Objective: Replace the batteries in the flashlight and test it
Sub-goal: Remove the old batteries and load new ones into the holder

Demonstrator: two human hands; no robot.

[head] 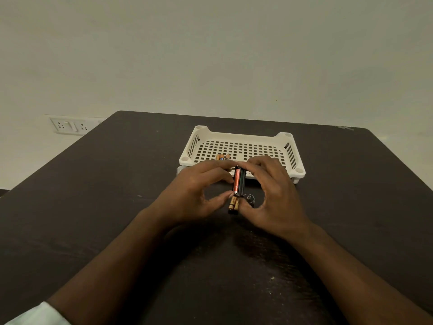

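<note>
Two hands met at battery holder (239, 181), just in front of white tray (241, 148). Head view: left hand (194, 191) and right hand (274, 191) each pinched holder, fingers narrow, above counter (93, 207). Two loose batteries (233, 205) lay beneath holder; more batteries (222, 157) sat inside tray. Black cap (248, 199) stood beside loose batteries. Flashlight body not identifiable. Risks: cell popping out under thumb pressure, polarity reversed, old and new cells mixed up, cap rolling off.
</note>
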